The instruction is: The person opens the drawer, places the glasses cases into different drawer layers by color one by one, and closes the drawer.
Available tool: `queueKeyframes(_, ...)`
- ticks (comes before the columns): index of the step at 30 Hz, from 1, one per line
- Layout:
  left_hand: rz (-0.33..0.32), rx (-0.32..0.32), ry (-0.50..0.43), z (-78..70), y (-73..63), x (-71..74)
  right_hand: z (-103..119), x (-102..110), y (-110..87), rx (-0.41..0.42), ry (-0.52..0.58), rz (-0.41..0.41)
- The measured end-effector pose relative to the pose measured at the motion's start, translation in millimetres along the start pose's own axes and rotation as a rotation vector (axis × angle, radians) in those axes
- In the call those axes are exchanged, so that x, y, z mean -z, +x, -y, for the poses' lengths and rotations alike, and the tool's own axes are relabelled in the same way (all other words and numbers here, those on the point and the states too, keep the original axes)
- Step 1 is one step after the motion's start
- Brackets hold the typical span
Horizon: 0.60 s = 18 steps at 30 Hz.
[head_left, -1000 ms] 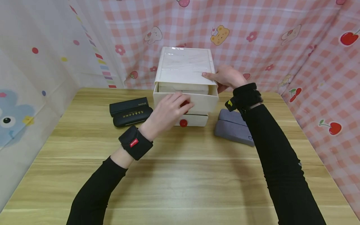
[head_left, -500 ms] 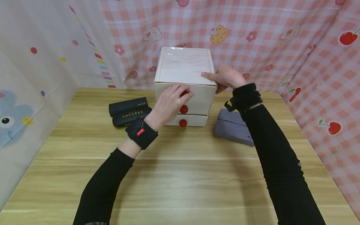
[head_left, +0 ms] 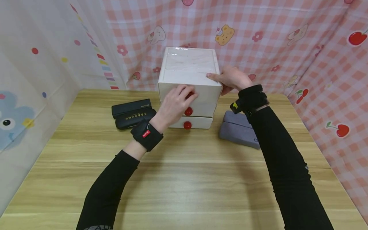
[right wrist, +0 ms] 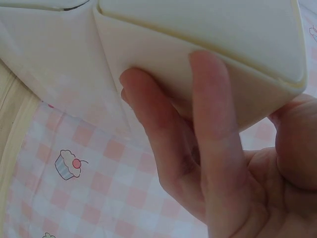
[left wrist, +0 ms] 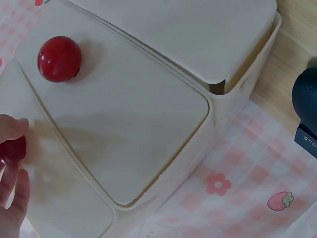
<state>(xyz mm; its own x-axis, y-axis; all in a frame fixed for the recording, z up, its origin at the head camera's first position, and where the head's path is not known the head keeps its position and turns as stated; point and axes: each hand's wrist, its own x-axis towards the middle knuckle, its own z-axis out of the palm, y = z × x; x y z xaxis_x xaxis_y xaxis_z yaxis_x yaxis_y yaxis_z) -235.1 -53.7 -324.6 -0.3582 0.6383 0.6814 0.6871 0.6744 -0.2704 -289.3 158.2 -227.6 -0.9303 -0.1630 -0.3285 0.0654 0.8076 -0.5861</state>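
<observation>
A white drawer cabinet [head_left: 188, 62] stands at the back of the table, with round red knobs on its stacked drawers. My left hand [head_left: 175, 103] pinches the top drawer's red knob [left wrist: 14, 151] between thumb and fingers. That drawer sits flush in the cabinet. Below it are the middle drawer's knob [head_left: 188, 111] and the bottom drawer's knob [head_left: 187, 125]; the bottom drawer juts out slightly. At the upper right corner my right hand [head_left: 234, 78] grips the cabinet, thumb on top and fingers against the side wall, as the right wrist view shows.
Left of the cabinet lie two black glasses cases [head_left: 135, 118], side by side. A grey-blue glasses case [head_left: 238, 131] lies to the right, partly behind the right forearm. Patterned curtains [head_left: 258, 38] hang around the wooden table [head_left: 184, 191].
The top drawer has gone from partly pulled out to flush, pushed back by my left hand on its knob. The white contents inside it are now hidden. My right hand has stayed put.
</observation>
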Motion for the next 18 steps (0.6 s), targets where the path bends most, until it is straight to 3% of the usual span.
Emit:
queueKeyframes(10, -0.139, -0.122, 0.134, -8.4, -23.6, -12.4, 0.3, 0.6, 0.3, -0.007, -0.009, -0.003)
queueKeyframes(14, -0.095, -0.152, 0.145, -13.6, -34.7, -18.8, -0.6, 0.8, 0.2, -0.01, -0.019, -0.011)
queueKeyframes(18, -0.025, -0.142, 0.138, -16.8, -42.0, -24.2, -0.8, 0.1, 0.8, -0.014, -0.023, -0.014)
